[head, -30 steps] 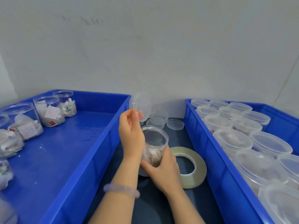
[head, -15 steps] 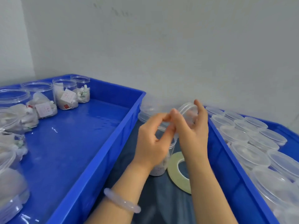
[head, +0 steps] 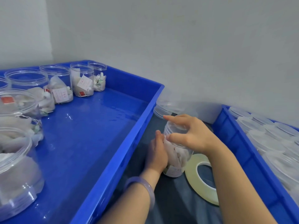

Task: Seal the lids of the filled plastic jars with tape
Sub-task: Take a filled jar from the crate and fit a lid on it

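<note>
A clear plastic jar [head: 177, 157] filled with white packets stands on the dark surface between two blue trays. My left hand [head: 157, 152] grips the jar's side from the left. My right hand [head: 192, 133] lies over the top, fingers curled round the clear lid [head: 174, 128] that sits on the jar. A roll of clear tape [head: 199, 180] lies flat just right of the jar, partly under my right forearm.
The left blue tray [head: 100, 159] holds several filled open jars [head: 82, 82] along its far and left sides. The right blue tray [head: 239, 152] is packed with several lidded jars [head: 258, 126]. Loose clear lids [head: 165, 109] are stacked behind the jar near the wall.
The lid went from my left hand, held up above the jar, down onto the jar's mouth. My right hand moved from the jar's base to the lid; my left hand dropped to the jar's side.
</note>
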Available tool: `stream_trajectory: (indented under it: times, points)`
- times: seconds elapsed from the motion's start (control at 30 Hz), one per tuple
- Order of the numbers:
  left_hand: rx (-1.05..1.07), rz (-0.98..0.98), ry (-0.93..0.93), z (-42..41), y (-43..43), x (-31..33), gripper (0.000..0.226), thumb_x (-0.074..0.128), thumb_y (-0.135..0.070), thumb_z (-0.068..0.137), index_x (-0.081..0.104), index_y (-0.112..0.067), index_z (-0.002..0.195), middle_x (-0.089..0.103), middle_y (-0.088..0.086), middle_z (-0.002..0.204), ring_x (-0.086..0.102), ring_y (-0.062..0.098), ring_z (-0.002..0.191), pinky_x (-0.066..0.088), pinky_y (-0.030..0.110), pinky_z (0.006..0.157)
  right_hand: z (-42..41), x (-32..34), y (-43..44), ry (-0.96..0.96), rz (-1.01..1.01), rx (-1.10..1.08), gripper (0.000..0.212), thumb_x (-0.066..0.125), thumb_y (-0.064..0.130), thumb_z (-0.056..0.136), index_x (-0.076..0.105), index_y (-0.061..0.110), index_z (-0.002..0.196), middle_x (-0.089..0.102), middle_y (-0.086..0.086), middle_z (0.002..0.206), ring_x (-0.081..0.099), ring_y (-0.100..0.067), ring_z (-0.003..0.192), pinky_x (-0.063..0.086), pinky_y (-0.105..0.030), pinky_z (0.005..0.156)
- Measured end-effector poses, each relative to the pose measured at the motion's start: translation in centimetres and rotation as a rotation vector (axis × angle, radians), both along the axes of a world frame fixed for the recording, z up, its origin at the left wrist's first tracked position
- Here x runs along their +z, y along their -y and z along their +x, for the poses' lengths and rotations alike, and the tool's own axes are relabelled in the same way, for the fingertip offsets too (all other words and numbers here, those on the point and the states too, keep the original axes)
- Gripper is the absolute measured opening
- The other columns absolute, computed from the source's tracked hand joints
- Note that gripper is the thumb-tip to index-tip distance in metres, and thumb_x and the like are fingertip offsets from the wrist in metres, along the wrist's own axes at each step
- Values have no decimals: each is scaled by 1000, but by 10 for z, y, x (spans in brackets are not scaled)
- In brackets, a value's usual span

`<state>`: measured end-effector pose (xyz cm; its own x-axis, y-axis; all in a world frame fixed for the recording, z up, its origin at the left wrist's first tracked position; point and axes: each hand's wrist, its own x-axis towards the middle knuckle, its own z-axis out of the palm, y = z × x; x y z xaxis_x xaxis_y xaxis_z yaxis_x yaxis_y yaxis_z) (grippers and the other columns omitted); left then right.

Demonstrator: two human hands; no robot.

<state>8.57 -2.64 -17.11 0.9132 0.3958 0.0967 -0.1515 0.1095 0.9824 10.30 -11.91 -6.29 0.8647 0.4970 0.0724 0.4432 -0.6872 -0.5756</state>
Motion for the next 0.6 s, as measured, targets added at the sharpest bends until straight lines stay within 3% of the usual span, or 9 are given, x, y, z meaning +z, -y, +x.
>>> stream_trajectory:
  times: [0.07,0.13,0.2,0.3,0.4,0.5,0.6]
  points:
    - [-27,-67,1,3,-1,0,51,22,-36,104,62,-21,76,68,-8,77,61,-4,78,46,21,77,3,2,-3,-35,2,45,57,62,45,55,57,59,110,52,31,111,48,6,112,38,-19,87]
    - [-42,-117,-1,5,0,-1,47,24,-34,104,65,-19,86,68,-5,87,61,2,87,45,26,82,5,3,-2,-68,15,61,52,63,41,54,58,62,101,52,32,108,48,11,109,38,-15,82]
    - [10,-94,18,4,3,-1,47,27,-27,104,61,-21,73,65,-12,71,55,-6,69,44,23,70,6,4,1,-89,7,78,52,64,39,55,58,63,101,52,32,109,47,10,110,37,-15,82]
    - [91,-32,72,0,8,2,60,28,-16,103,52,-26,49,52,-18,46,45,-4,47,33,14,50,5,3,5,-92,5,96,53,65,38,56,56,63,102,50,31,115,46,5,115,36,-21,89]
    - [127,-10,86,-1,10,3,53,29,-15,103,38,-22,51,49,-18,43,43,-2,45,31,13,46,4,3,4,-77,6,76,52,64,41,56,58,61,104,50,29,116,47,3,115,37,-22,90]
    - [121,-6,68,0,7,3,50,29,-15,103,35,-21,53,46,-18,40,43,-3,43,31,12,44,0,0,-4,-48,12,-22,61,62,50,54,59,54,115,50,24,123,47,-3,118,39,-28,90]
    - [96,58,59,1,4,-1,48,33,-9,101,30,-17,54,39,-13,38,34,3,40,27,15,42,-9,-11,-9,116,-31,-156,61,59,56,62,53,55,123,47,24,130,44,-7,122,39,-33,88]
